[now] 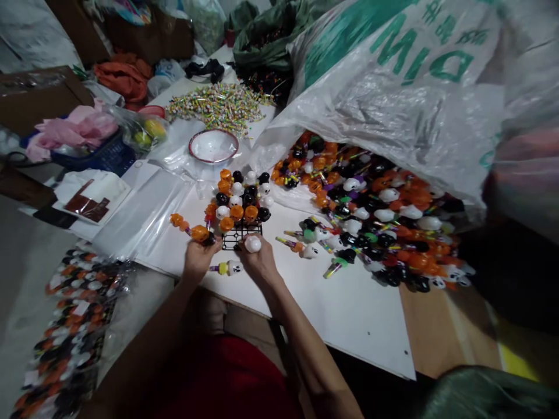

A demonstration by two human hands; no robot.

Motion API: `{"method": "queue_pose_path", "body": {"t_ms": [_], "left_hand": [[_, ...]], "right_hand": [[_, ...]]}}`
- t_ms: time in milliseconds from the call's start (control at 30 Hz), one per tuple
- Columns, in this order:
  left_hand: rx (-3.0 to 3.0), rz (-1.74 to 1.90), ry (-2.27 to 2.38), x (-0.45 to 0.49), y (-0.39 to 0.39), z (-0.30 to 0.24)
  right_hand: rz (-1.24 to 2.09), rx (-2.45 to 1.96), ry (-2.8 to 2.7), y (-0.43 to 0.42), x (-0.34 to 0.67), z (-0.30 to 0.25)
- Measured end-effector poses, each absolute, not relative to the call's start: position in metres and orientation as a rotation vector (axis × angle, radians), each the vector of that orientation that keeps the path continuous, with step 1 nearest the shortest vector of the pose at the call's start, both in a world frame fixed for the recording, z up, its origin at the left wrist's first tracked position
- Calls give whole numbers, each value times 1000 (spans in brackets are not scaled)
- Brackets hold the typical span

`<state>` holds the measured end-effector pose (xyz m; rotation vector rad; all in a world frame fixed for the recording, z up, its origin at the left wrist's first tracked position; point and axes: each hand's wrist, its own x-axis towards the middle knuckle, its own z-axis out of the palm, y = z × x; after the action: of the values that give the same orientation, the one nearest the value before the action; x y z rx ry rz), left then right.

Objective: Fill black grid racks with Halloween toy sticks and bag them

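Note:
A black grid rack [230, 240] lies on the white table, filled at its far part with rows of small Halloween-head sticks [236, 213] in orange, black and white. My left hand [198, 263] is at the rack's near left corner, closed around several pumpkin-head sticks [200, 233] that point out to the left. At the near right corner, my right hand [262, 265] is closed on a white-headed stick [252, 244] over the grid; its lower part is hidden. Between my hands, nearer me, lies a loose ghost-head stick [233, 267] with a yellow collar.
On the right, a heap of similar sticks [384, 233] spills from a large white plastic bag [393, 110]. Behind the rack stand a red-rimmed bowl [213, 146] and a pile of small coloured pieces [222, 106]. Packed sets [72, 326] lie low at left, beyond the table edge.

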<state>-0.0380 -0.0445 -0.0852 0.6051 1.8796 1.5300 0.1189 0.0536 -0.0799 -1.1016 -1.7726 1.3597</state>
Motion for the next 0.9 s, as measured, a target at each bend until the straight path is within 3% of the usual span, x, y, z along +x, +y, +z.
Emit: {"method": "queue_pose_path", "body": {"t_ms": [133,467,700,900], "left_hand": [[659,1501,1900,-28,-35,-95],[834,1220,2354,-28,-51,-98],[913,1162,2244,-37,-55,-105],[1156,1034,2289,-38,-56,-107]], "right_hand": [[1302,-1118,-1777,66,92,-92],[899,-1143,-2443,57,92,-85],[1115,-1093,-2112,56,92,-104],[996,-993,-2093,53,96,-111]]}}
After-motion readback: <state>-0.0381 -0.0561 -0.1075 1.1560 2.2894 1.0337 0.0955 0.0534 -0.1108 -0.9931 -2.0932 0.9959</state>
